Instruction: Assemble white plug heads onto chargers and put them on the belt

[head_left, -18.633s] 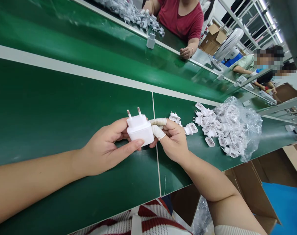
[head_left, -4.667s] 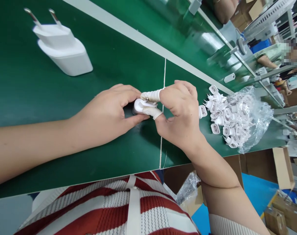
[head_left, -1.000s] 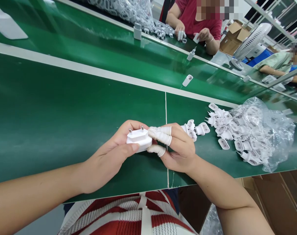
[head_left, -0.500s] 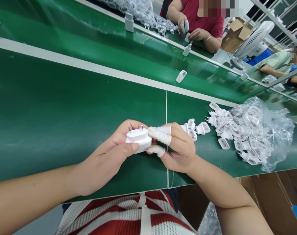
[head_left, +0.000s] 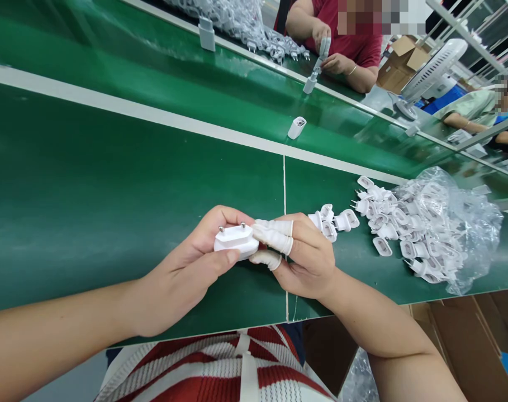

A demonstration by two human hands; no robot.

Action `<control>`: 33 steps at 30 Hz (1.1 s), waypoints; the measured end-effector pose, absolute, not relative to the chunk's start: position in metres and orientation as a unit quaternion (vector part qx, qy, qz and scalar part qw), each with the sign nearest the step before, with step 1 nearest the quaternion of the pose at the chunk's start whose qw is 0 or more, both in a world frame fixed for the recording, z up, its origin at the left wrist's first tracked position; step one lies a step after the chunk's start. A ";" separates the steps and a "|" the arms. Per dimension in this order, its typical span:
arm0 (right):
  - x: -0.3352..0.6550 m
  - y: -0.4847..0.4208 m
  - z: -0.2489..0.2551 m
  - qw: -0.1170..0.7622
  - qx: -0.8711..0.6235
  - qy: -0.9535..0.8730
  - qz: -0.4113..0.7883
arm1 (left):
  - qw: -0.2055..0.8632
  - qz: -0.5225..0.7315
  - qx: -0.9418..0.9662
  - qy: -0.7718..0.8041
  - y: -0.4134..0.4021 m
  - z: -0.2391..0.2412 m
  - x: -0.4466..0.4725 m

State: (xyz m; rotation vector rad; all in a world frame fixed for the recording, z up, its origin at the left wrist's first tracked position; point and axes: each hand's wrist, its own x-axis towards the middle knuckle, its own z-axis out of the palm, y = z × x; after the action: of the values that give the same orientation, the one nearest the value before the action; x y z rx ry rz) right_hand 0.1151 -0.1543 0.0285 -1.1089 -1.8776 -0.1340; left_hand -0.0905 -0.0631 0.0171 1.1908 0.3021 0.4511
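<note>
– In the head view, what do my hands hold?
– My left hand and right hand both grip the white charger, just above the green bench (pins upward). I judge: squeeze evenly with the covered fingertips, so the seam closes straight.

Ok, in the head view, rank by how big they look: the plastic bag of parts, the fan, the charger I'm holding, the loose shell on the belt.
1. plastic bag
2. fan, though it sits far back
3. held charger
4. loose shell, which looks smaller but lies farther off, so that ranking is unsure
</note>
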 end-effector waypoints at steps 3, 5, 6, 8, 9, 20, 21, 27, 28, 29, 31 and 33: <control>0.115 -0.155 0.028 0.463 -0.449 -0.762 -0.054 | 0.790 0.213 0.558 0.137 -0.063 0.017 -0.091; 0.114 -0.155 0.027 0.465 -0.450 -0.761 -0.056 | 0.788 0.214 0.561 0.139 -0.063 0.016 -0.091; 0.114 -0.155 0.026 0.465 -0.450 -0.760 -0.058 | 0.786 0.213 0.563 0.140 -0.063 0.016 -0.091; 0.113 -0.155 0.026 0.467 -0.449 -0.759 -0.063 | 0.783 0.213 0.567 0.143 -0.062 0.016 -0.091; 0.113 -0.155 0.026 0.468 -0.449 -0.758 -0.065 | 0.781 0.214 0.569 0.143 -0.063 0.017 -0.091; 0.112 -0.155 0.028 0.465 -0.447 -0.762 -0.062 | 0.791 0.213 0.553 0.152 -0.061 0.013 -0.090; 0.112 -0.155 0.029 0.467 -0.447 -0.761 -0.063 | 0.791 0.213 0.553 0.151 -0.061 0.013 -0.091; 0.112 -0.157 0.029 0.469 -0.447 -0.759 -0.072 | 0.798 0.213 0.550 0.122 -0.061 0.013 -0.091; 0.111 -0.157 0.029 0.467 -0.448 -0.759 -0.073 | 0.799 0.213 0.550 0.118 -0.061 0.013 -0.090; 0.111 -0.157 0.029 0.466 -0.449 -0.759 -0.073 | 0.800 0.214 0.549 0.114 -0.061 0.013 -0.090; 0.111 -0.157 0.028 0.465 -0.450 -0.759 -0.073 | 0.801 0.216 0.548 0.109 -0.062 0.013 -0.090; 0.111 -0.158 0.028 0.463 -0.450 -0.760 -0.074 | 0.800 0.215 0.550 0.109 -0.062 0.014 -0.089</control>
State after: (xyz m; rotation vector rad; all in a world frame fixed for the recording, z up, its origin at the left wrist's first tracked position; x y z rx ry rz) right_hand 0.1109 -0.1579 0.0277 -1.1061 -1.8678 -0.1823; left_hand -0.0889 -0.0621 0.0140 1.1800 0.2340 0.4608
